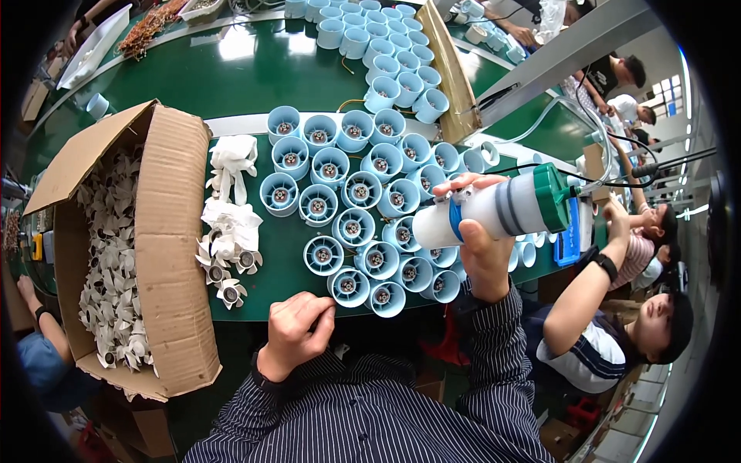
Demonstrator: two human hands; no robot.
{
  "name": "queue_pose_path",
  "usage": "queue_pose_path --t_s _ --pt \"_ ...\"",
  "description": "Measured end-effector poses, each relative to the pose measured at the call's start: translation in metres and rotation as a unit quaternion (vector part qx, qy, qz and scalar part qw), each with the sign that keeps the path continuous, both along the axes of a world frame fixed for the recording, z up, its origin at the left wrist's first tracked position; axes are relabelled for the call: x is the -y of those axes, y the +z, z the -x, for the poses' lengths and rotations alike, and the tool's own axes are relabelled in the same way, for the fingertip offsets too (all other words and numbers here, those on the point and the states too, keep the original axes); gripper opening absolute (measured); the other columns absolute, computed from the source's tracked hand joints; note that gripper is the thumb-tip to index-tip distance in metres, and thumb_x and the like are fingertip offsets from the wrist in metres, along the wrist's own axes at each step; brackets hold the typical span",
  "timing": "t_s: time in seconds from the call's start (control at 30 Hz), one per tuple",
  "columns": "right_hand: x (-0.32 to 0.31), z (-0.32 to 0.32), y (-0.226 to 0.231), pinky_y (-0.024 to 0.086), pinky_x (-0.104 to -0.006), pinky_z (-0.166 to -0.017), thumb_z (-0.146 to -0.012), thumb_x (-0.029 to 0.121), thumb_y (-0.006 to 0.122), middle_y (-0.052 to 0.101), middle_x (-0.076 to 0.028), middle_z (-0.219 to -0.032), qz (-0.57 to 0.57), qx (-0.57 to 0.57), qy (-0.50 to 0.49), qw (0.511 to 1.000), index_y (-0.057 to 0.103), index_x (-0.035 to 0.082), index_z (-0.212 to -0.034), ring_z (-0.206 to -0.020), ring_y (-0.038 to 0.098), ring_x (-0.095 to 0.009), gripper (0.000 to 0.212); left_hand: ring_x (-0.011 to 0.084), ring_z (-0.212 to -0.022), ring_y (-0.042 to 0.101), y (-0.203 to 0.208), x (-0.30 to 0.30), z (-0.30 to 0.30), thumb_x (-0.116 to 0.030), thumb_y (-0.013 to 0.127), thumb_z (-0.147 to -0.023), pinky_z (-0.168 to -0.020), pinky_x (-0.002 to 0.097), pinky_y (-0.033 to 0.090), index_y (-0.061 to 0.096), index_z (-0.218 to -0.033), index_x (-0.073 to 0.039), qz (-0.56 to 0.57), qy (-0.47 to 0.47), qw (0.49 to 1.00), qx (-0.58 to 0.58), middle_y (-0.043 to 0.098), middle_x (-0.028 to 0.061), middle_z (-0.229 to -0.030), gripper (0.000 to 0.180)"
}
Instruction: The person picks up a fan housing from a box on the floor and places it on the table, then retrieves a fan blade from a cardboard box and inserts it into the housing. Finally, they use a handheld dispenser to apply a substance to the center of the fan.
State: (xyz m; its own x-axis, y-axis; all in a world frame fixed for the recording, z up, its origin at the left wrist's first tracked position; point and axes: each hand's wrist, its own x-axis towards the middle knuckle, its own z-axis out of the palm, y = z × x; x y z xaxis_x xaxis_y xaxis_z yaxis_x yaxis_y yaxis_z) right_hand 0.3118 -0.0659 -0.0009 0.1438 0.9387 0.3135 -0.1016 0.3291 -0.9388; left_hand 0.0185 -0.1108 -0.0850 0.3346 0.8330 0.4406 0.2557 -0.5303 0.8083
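My right hand (488, 258) is wrapped round a fat white dispensing syringe (480, 214), held tilted above the right side of the cups. It has a blue band at the grip, dark rings and a green cap joined to a hose. Below and left of it stand several light blue round fan housings (330, 163), open side up, each with a small metal motor part in its middle. At the table's near edge my left hand (297, 333) is closed, fingers curled in; whatever they may hold is hidden. Some white fan blades (231, 292) lie on the table beyond it.
An open cardboard box (176, 239) full of white fan blades stands on the left. White gloves or cloths (233, 158) lie beside it. More blue housings (384, 92) fill the far belt by a wooden board (451, 77). A co-worker (590, 332) sits close at right, near a blue tray (569, 235).
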Motion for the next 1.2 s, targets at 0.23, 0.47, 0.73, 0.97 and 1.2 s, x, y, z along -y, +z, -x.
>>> queue_pose_path --t_s 0.23,0.47,0.73,0.97,1.2 --pt "0.0 0.001 -0.001 0.053 -0.051 -0.108 -0.09 0.025 0.088 0.063 -0.015 -0.126 -0.008 0.002 -0.006 1.0 0.052 0.008 -0.132 -0.121 0.067 -0.033 0.058 0.0236 -0.052 0.059 0.0 0.0 0.0 0.006 0.074 -0.079 -0.05 0.0351 0.045 0.069 -0.089 -0.001 0.001 -0.002 1.0 -0.002 0.059 0.0085 -0.064 0.013" --pt "0.0 0.001 -0.003 0.053 -0.0517 -0.108 -0.09 0.025 0.088 0.064 -0.015 -0.127 -0.019 -0.002 -0.007 1.0 0.053 0.008 -0.133 -0.121 0.067 -0.034 0.058 0.0234 -0.052 0.058 -0.001 0.001 -0.001 0.007 0.074 -0.079 -0.05 0.0351 0.044 0.069 -0.09 0.0 -0.001 0.001 1.0 0.003 0.059 0.0085 -0.064 0.014" --pt "0.001 0.0 -0.004 0.053 -0.0514 -0.108 -0.09 0.025 0.088 0.064 -0.016 -0.127 -0.014 -0.008 -0.013 1.0 0.053 0.008 -0.133 -0.122 0.067 -0.034 0.058 0.023 -0.051 0.057 0.0 0.001 -0.001 0.007 0.074 -0.079 -0.049 0.0351 0.043 0.069 -0.09 0.0 -0.001 0.002 1.0 0.0 0.057 0.0081 -0.063 0.014" --pt "0.009 0.002 0.016 0.054 -0.0513 -0.107 -0.088 0.029 0.089 0.063 -0.015 -0.127 -0.025 0.007 -0.037 0.999 0.053 0.007 -0.132 -0.121 0.068 -0.035 0.061 0.0227 -0.051 0.057 -0.003 0.001 -0.001 0.007 0.074 -0.079 -0.049 0.0348 0.043 0.069 -0.089 0.0 -0.001 0.001 1.0 0.001 0.057 0.0081 -0.064 0.014" --pt "0.043 0.003 0.03 0.054 -0.0506 -0.104 -0.087 0.033 0.09 0.06 -0.014 -0.124 0.006 0.015 -0.036 0.999 0.051 0.008 -0.132 -0.117 0.067 -0.035 0.065 0.0231 -0.053 0.059 -0.002 0.002 0.002 0.007 0.074 -0.079 -0.05 0.0349 0.044 0.07 -0.091 -0.001 0.001 0.001 1.0 -0.017 0.059 0.0082 -0.065 0.014"
